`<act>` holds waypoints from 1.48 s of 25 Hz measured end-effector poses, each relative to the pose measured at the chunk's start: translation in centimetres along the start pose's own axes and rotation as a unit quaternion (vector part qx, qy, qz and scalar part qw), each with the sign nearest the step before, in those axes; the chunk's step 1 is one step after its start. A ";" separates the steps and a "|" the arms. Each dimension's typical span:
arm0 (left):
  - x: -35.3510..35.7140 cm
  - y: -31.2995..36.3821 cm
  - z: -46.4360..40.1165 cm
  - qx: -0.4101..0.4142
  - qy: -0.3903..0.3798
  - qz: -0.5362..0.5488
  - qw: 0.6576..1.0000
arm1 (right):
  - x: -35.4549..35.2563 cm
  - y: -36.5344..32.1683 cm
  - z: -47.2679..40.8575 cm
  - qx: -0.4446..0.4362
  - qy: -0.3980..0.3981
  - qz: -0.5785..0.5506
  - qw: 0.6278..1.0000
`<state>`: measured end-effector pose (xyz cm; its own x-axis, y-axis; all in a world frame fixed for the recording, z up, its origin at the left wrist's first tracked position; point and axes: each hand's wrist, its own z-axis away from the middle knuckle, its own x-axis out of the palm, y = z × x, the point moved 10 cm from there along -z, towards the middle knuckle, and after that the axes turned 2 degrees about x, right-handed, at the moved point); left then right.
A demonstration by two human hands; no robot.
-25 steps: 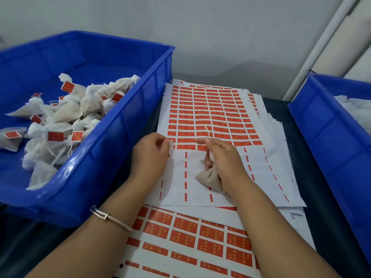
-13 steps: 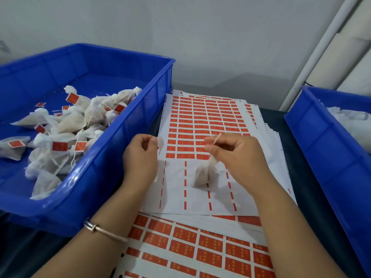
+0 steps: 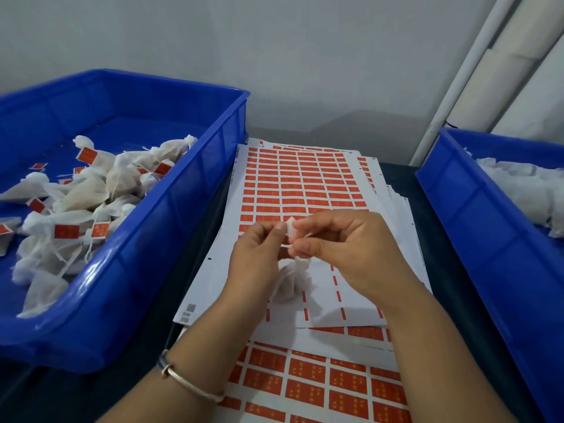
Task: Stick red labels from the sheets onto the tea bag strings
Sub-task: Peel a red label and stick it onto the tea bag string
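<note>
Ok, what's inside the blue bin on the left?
The left blue bin holds a pile of white tea bags, many with red labels. The front wall hides its near floor.

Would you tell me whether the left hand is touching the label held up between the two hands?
Touching. The head view shows the left hand pinching the label at its left edge, fingertips directly against it, no gap visible.
</note>
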<state>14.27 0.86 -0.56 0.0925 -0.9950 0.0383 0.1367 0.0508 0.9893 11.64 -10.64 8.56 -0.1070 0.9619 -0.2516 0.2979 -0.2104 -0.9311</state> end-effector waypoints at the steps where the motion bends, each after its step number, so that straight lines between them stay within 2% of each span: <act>1: 0.1 0.2 0.1 0.007 -0.005 -0.005 1.000 | 0.1 0.0 0.0 -0.003 -0.003 -0.009 1.000; 6: 1.1 0.2 0.7 -0.003 -0.038 -0.010 0.999 | -1.3 0.5 -0.1 -0.002 0.053 0.002 0.999; 11: 1.1 -0.3 0.9 -0.031 -0.024 -0.003 0.999 | -3.3 1.8 -0.1 0.026 0.125 0.037 0.991; 24: 0.5 -0.5 1.1 -0.066 -0.010 0.031 0.997 | -4.0 3.8 -0.3 0.045 0.148 0.044 0.987; 35: 1.6 0.4 0.9 -0.024 -0.102 0.019 0.994 | -4.1 4.6 -0.4 0.054 0.153 0.038 0.986; 37: 1.8 0.1 0.7 -0.062 -0.107 -0.007 0.992 | -4.2 4.7 -0.4 0.057 0.156 0.041 0.985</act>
<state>13.77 -0.98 -0.34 -0.1200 -0.9906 0.0659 0.2575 0.0330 0.9657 13.92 -15.60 5.31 0.2153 0.9440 -0.2502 0.1827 -0.2906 -0.9392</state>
